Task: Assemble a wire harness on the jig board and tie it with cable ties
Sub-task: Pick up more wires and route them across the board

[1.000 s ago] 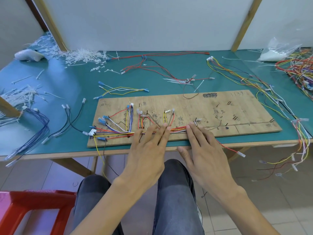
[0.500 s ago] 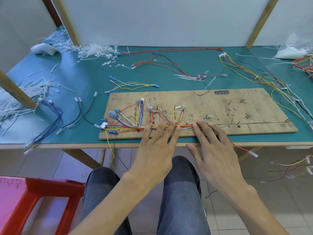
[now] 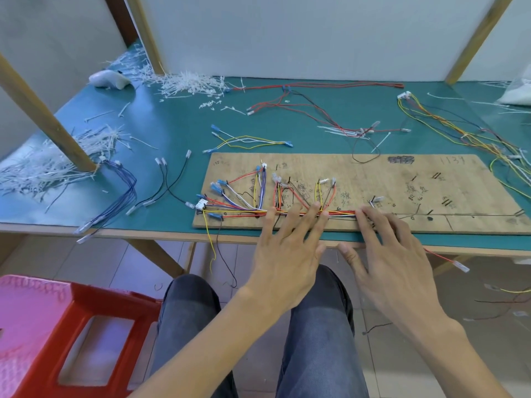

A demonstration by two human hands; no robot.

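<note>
The wire harness [image 3: 339, 213] lay along the near edge of the wooden jig board [image 3: 431, 191], on the green table [image 3: 172, 133]. The left hand [image 3: 287, 254] and the right hand [image 3: 393, 259] rested on it side by side. Their fingers were straight and pressed the wires down. Neither grip was closed on anything; both were open.

The wires looked thin, light and floppy. They would likely spread apart if let go. The best place to hold seemed to be the thick straight run where they all lay together. The little plastic ends looked easy to bend.

A heap of white cable ties [image 3: 186, 83] lay at the far left of the table, well apart from the hands, so a hand would have to reach far for one. Loose blue wires [image 3: 123, 191], black wires [image 3: 169, 185] and a yellow and white set [image 3: 247, 140] lay beside the board. A red wire [image 3: 442, 258] hung off the table near the right hand and could snag. A red stool [image 3: 57, 326] stood low on the left.
</note>
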